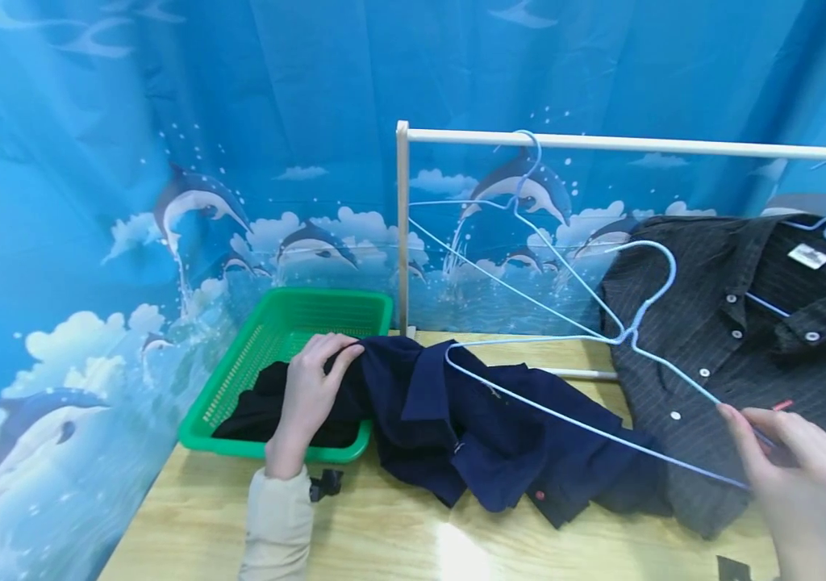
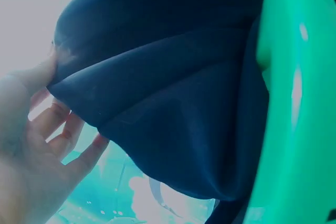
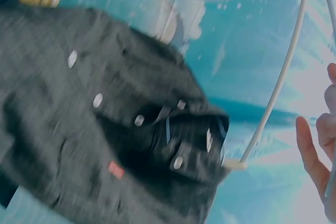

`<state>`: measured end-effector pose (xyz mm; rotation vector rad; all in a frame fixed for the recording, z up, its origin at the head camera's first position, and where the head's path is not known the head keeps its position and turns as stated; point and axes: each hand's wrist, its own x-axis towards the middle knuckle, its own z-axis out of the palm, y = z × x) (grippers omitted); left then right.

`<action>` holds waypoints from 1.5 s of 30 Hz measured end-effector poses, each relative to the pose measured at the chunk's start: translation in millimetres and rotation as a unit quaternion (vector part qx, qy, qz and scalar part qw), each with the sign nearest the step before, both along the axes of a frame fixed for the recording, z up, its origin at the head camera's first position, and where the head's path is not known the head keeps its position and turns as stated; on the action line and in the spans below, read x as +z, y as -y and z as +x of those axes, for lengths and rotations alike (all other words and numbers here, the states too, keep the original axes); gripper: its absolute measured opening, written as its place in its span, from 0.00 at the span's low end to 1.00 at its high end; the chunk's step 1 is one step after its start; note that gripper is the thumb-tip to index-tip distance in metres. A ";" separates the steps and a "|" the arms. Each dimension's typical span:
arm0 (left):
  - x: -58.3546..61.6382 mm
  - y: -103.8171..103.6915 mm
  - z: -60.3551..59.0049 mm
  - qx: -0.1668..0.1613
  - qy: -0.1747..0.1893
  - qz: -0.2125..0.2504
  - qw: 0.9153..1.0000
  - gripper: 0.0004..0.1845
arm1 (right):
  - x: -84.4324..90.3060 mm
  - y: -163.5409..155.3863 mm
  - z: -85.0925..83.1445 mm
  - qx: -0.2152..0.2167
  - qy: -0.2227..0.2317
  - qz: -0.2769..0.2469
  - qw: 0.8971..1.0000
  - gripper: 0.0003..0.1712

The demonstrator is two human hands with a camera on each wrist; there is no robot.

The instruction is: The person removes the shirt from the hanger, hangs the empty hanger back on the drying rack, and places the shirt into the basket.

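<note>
Your head camera looks forward and down from above the pale wooden table, taking in the whole scene from the green plastic mesh basket to the dark grey pinstriped button shirt. Your left wrist camera sits very close, facing the navy blue cloth shirt at the basket's rim, both shared with the head view. Your right wrist camera looks from nearby across the grey shirt, which the head view also shows.

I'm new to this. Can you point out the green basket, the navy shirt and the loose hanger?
green basket (image 1: 235, 373): head view, left wall.
navy shirt (image 1: 500, 444): head view, middle of the fabric.
loose hanger (image 1: 573, 424): head view, lower wire.
</note>
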<state>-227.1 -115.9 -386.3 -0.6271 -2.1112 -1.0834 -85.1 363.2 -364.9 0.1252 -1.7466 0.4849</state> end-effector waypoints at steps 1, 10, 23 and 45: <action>-0.3 0.6 0.0 0.002 0.001 0.000 1.000 0.04 | -3.0 -4.7 3.0 0.006 0.006 -0.010 1.000 0.32; -1.6 3.9 0.4 0.013 0.009 0.001 1.000 0.05 | -16.0 -36.1 20.3 -0.019 0.078 0.015 0.997 0.40; 0.8 2.3 2.0 0.012 0.015 0.001 1.000 0.06 | -10.2 -42.3 12.3 -0.028 0.082 -0.021 0.996 0.35; -1.5 -5.2 1.0 0.003 0.038 -0.007 0.999 0.07 | 68.4 10.9 -57.7 -0.158 0.050 -0.012 0.986 0.23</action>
